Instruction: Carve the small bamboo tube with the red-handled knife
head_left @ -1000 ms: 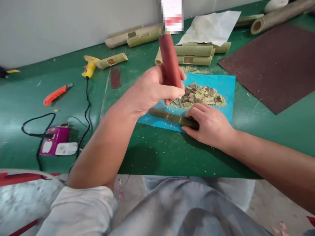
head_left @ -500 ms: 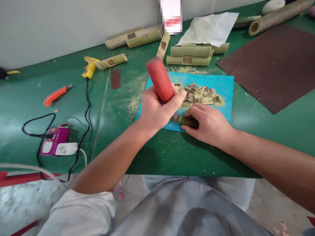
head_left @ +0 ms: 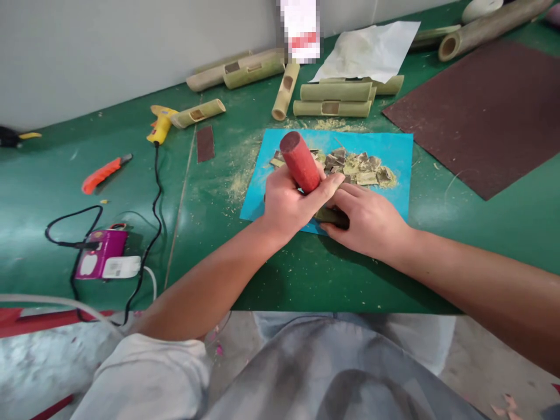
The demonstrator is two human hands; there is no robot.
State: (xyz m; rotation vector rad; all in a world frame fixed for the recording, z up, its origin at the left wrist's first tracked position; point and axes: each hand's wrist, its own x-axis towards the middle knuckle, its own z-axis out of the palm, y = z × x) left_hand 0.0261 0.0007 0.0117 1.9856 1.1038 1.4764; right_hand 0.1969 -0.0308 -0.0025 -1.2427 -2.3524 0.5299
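- A craft workshop: green worktop (head_left: 52, 175) dusted with sawdust.
- Cut bamboo tubes (head_left: 335, 92) line the back.
- Glue gun (head_left: 160, 125), utility knife (head_left: 102, 175) and sandpaper sheet (head_left: 481, 111) lie about.

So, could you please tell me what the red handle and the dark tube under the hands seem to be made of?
The red handle looks like painted wood: matte, faintly speckled, flat round end. The dark tube seems to be bamboo with its dark green skin on, like the paler cut tubes behind; mostly hidden by the hands.

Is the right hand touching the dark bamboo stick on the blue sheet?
Touching. The head view shows the right hand pressing its fingers down over the dark bamboo stick, pinning it against the blue sheet.
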